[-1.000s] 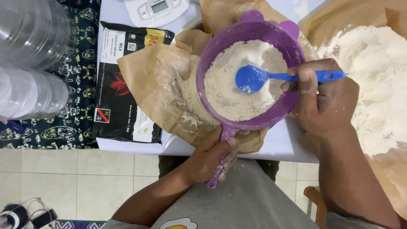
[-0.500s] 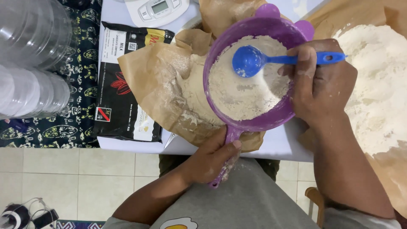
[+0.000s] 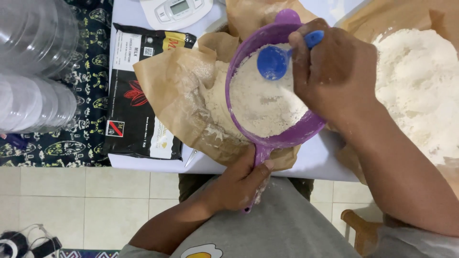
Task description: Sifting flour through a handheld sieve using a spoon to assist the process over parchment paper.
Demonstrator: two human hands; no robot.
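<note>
My left hand (image 3: 237, 184) grips the handle of a purple sieve (image 3: 248, 48) at the table's near edge. The sieve holds pale flour (image 3: 260, 102) and hangs over a crumpled brown paper bag (image 3: 177, 91). My right hand (image 3: 334, 71) reaches over the sieve's right rim and holds a blue plastic spoon (image 3: 272, 61), its bowl resting on the flour at the far side. Flour dusts both hands.
A large heap of white flour (image 3: 420, 81) lies on brown paper to the right. A black food packet (image 3: 134, 110) lies left of the bag, a white kitchen scale (image 3: 177, 10) behind it. Clear plastic containers (image 3: 33, 67) stack at far left. Tiled floor (image 3: 95, 200) below.
My right hand has swung up and left over the sieve, carrying the blue spoon from the sieve's middle to its far side. The left hand keeps its hold on the handle.
</note>
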